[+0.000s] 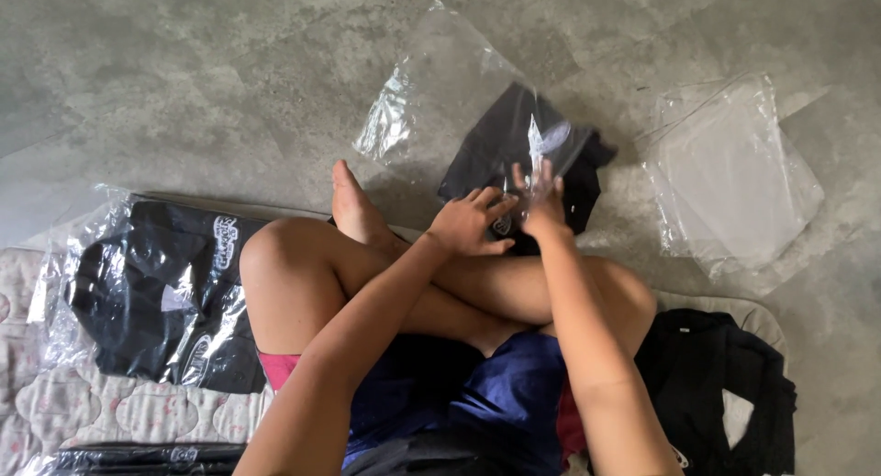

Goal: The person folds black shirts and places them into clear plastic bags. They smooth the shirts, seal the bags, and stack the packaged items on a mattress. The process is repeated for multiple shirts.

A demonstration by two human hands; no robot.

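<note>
The left hand (468,224) and right hand (541,205) both close on a folded black garment (514,145), partly inside a clear plastic bag (440,90) at 12 o'clock on the concrete floor (184,72). Risk: the thin, slippery, crinkled film may tear or bunch, and the soft fabric may unfold. Empty bags (734,178) lie at 2 o'clock; a bagged garment (156,292) at 9.

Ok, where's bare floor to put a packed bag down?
Bare concrete floor lies left of the clear bag and beyond the bagged black garments. A smaller patch lies between the black garment and the empty bags. It's crowded around both hands and the black pile.
</note>
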